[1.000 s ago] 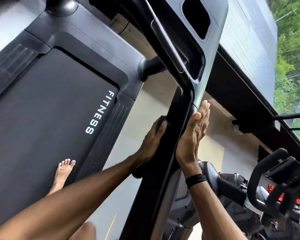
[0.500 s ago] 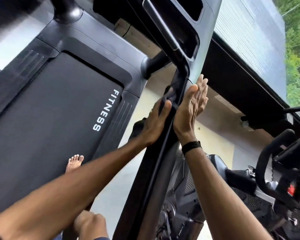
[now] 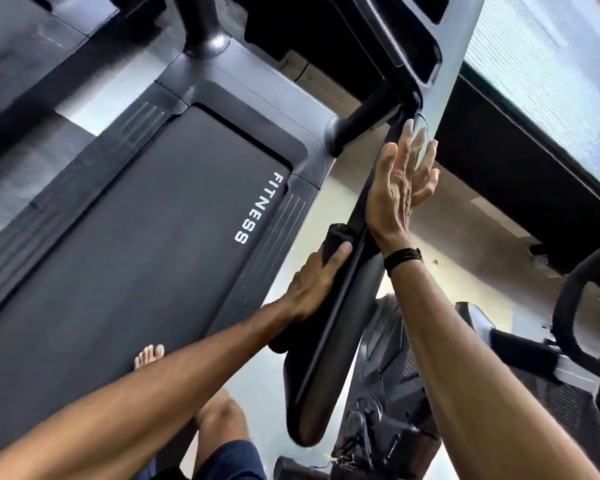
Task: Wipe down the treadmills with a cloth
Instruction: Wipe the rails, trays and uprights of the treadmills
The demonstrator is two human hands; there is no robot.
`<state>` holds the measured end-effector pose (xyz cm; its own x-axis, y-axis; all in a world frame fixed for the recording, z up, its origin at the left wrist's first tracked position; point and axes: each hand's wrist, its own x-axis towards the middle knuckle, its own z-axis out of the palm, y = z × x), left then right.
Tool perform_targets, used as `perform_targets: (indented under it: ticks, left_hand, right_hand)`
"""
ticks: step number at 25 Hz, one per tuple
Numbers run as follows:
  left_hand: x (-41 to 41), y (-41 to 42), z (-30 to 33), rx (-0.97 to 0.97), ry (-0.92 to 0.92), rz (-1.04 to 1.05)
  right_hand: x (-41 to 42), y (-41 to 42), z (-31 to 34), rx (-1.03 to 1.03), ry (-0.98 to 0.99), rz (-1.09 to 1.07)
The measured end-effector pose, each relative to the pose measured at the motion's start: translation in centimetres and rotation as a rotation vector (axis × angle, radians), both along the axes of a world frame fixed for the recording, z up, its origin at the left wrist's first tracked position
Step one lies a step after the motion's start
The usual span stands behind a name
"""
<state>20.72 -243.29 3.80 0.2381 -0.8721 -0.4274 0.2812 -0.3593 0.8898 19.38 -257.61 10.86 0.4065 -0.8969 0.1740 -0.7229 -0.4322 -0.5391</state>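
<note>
One treadmill (image 3: 125,237) fills most of the view, its dark belt (image 3: 118,258) printed with the white word "FITNESS" (image 3: 260,208) along the right edge. A black handrail (image 3: 340,306) slants down between the person's arms. The left hand (image 3: 314,289) presses a dark cloth (image 3: 335,242) against the rail's left side, thumb curled over the fabric. The right hand (image 3: 399,192) lies flat on the rail's other side, fingers straight and spread, a black band (image 3: 403,257) at its wrist. A bare foot (image 3: 148,355) rests on the belt.
</note>
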Motion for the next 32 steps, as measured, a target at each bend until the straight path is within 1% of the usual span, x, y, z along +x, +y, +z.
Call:
perform_targets:
  ticks: [5,9,11,13,15,17,19,22,25,28,29,30,31,32]
  left_hand:
    - [-0.8,6.3,1.2,-0.006,-0.063,-0.105]
    - [-2.0,11.0,2.4,0.009,-0.126,-0.145]
    - [-2.4,13.5,3.6,0.003,-0.175,-0.159]
    - [-2.7,15.7,5.1,0.003,-0.161,-0.139]
    - [-2.6,17.2,6.2,-0.016,-0.11,-0.113]
    - [-1.7,18.3,7.1,-0.035,-0.048,-0.132]
    - [0.7,18.8,8.5,-0.041,0.02,-0.214]
    - [4.8,18.5,12.2,-0.038,0.04,-0.301]
    - [7.4,17.1,16.9,-0.125,0.036,-0.268]
    - [9.1,16.0,21.3,-0.154,0.098,-0.23]
    - [9.7,15.7,22.5,-0.169,0.12,-0.221]
    - [10.3,15.3,23.5,-0.209,0.103,-0.203]
    - [11.0,14.8,24.1,-0.263,0.03,-0.177]
    - [11.8,14.4,24.8,-0.332,-0.084,-0.148]
  right_hand:
    - [-0.9,5.1,0.5,0.025,-0.056,-0.041]
    - [-2.7,11.2,0.3,0.013,-0.073,-0.026]
    - [-3.5,13.9,0.4,0.038,-0.1,-0.037]
    - [-4.2,16.5,0.8,0.079,-0.149,-0.052]
    - [-4.6,18.9,1.5,0.155,-0.217,-0.079]
    - [-5.4,20.7,2.3,0.232,-0.275,-0.119]
    - [-6.3,21.8,3.6,0.276,-0.338,-0.115]
    - [-7.7,22.4,6.7,0.342,-0.41,-0.066]
    - [-8.5,22.6,10.2,0.47,-0.478,0.003]
    - [-7.3,23.0,13.7,0.599,-0.427,0.095]
    - [-6.5,23.2,14.7,0.628,-0.437,0.113]
    - [-5.5,23.3,15.6,0.628,-0.471,0.127]
    - [-4.5,23.3,16.3,0.598,-0.514,0.127]
    - [-3.5,23.1,16.9,0.547,-0.561,0.117]
